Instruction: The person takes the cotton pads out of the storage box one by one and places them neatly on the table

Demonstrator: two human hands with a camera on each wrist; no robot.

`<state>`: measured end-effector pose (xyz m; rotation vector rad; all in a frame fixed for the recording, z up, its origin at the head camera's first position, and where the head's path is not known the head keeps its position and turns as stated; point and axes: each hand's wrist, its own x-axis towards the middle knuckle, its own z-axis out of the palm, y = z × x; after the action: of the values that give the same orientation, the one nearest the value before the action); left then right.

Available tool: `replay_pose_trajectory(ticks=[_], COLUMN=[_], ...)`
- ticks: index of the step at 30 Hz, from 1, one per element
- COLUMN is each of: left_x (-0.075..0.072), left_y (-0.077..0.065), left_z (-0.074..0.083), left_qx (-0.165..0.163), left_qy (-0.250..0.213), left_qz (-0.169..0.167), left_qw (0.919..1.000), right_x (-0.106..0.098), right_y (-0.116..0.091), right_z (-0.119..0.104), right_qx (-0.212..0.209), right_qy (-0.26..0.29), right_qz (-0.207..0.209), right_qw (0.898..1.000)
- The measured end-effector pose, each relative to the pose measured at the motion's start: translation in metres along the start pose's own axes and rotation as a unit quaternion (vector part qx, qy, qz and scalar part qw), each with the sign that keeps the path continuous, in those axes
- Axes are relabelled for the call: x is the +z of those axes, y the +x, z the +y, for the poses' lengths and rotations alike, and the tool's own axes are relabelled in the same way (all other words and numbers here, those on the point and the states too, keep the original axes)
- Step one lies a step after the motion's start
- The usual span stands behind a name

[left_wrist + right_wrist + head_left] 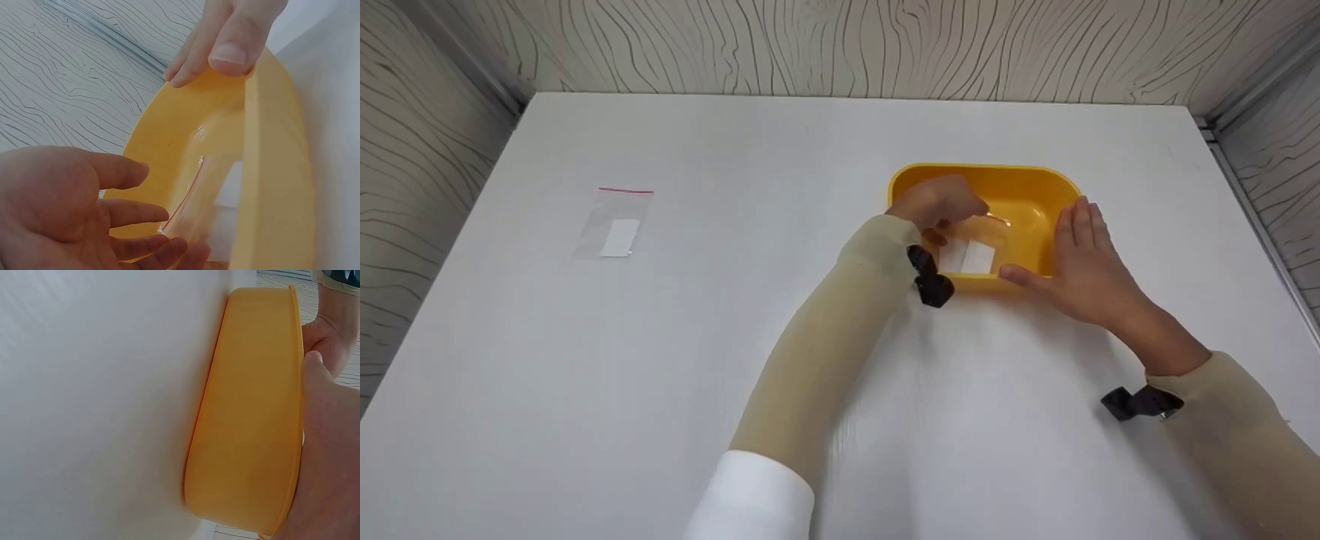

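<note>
A yellow plastic box (1027, 184) stands on the table, right of the middle. Inside it lies a clear zip bag (194, 197) with a red seal line and a white slip (978, 257). My left hand (943, 201) reaches into the box from its left side. In the left wrist view its thumb stands apart from loosely bent fingers (138, 212), which are at the bag's edge; nothing is pinched between them. My right hand (1084, 270) rests on the box's right front corner, fingers straight along the right rim and thumb on the front rim.
Another clear zip bag (615, 223) with a red seal line and a white slip lies flat at the table's left. The white table (660, 360) is bordered by wood-patterned panels (825, 45) at the back and sides.
</note>
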<state>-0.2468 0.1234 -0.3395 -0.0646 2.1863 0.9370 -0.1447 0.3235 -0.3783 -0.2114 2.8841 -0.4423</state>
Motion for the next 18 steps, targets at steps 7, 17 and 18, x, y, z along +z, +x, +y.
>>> replay_pose_trajectory(ticks=[7,17,18], left_x=[0.000,-0.006,-0.005], left_y=[0.007,0.012,0.013], left_z=[-0.006,-0.007,-0.006], left_qx=[0.025,0.097,0.100], left_qy=[-0.015,0.006,0.002], left_qz=[0.003,0.023,0.026], left_qw=[0.9996,0.9950,0.9946], right_x=[0.000,0.000,0.000], right_y=[0.001,0.001,0.001], right_z=[0.000,0.000,-0.001], right_qx=[0.011,0.016,0.018], right_qy=[0.003,0.002,0.003], right_qz=[-0.009,-0.018,-0.019], right_qw=[1.000,1.000,1.000])
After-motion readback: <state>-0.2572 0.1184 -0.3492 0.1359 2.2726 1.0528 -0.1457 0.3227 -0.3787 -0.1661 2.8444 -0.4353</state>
